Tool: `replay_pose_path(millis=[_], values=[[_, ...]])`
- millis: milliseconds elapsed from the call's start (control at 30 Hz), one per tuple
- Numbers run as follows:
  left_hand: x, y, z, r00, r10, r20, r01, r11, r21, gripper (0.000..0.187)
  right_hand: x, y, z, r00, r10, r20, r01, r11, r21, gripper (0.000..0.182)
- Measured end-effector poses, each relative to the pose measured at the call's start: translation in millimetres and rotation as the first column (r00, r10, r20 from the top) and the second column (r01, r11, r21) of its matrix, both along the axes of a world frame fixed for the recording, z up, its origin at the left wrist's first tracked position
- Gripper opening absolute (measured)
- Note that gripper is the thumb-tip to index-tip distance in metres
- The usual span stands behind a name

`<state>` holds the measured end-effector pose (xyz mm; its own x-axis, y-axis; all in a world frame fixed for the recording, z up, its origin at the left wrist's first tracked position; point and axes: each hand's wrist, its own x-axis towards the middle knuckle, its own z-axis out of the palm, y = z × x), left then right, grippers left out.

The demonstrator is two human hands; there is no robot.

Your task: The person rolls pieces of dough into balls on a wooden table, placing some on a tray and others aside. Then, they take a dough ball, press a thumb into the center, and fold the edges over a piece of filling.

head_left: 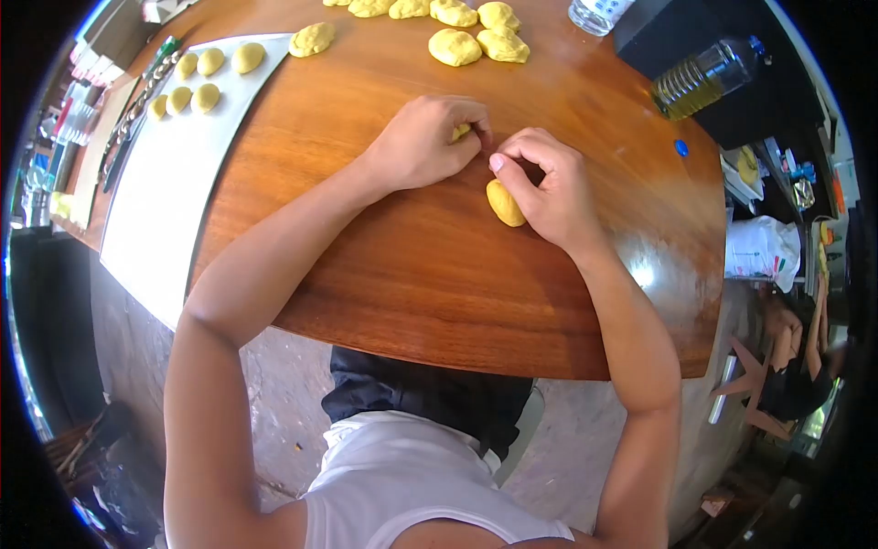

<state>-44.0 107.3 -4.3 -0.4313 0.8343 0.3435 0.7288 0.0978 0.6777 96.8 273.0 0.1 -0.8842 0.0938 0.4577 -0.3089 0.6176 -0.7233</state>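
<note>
Over the middle of the wooden table, my left hand (428,142) curls closed around a small piece of yellow dough (460,133), mostly hidden by the fingers. Close beside it, my right hand (551,186) is closed, thumb against forefinger, with a larger yellow dough lump (504,203) showing under the thumb side. The fingertips of both hands nearly meet. At the far side of the table lie several rough dough lumps (455,48). A single lump (312,39) sits by the edge of a pale tray, which bears several smooth dough balls (247,58).
The pale tray (151,220) covers the left of the wooden table (412,302). A bottle of yellowish liquid (700,82) lies tilted at the right, near a blue cap (680,147). A clear container (596,14) stands at the back. Another person (800,357) is at far right.
</note>
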Motion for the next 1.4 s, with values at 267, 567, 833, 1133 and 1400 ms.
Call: replay_pose_path(millis=[267, 567, 833, 1133, 1400], values=[[2.4, -1.9, 2.0, 1.0, 0.015, -0.015, -0.015, 1.0, -0.013, 0.012, -0.3, 0.7, -2.9, 0.999, 0.016, 0.031, -0.015, 0.999, -0.03, 0.017], [4.1, -2.3, 3.5, 1.0, 0.024, 0.004, -0.024, 1.0, -0.019, 0.013, -2.4, 2.0, -4.3, 0.999, 0.035, -0.004, -0.035, 0.999, -0.013, 0.016], [1.3, -1.2, -0.5, 1.0, 0.01, -0.019, -0.01, 1.0, 0.024, 0.013, -1.5, 1.0, -2.1, 1.0, 0.021, 0.023, -0.02, 1.0, -0.016, 0.019], [0.6, -0.4, -0.9, 1.0, 0.006, -0.003, -0.006, 1.0, 0.007, 0.013, -1.2, 1.2, -2.3, 1.0, 0.012, 0.015, -0.012, 1.0, -0.003, 0.02], [1.7, -2.3, 2.5, 1.0, 0.014, 0.021, -0.012, 0.998, -0.063, 0.012, -0.8, 0.5, -0.6, 1.0, 0.009, 0.03, -0.009, 1.0, -0.018, 0.021]])
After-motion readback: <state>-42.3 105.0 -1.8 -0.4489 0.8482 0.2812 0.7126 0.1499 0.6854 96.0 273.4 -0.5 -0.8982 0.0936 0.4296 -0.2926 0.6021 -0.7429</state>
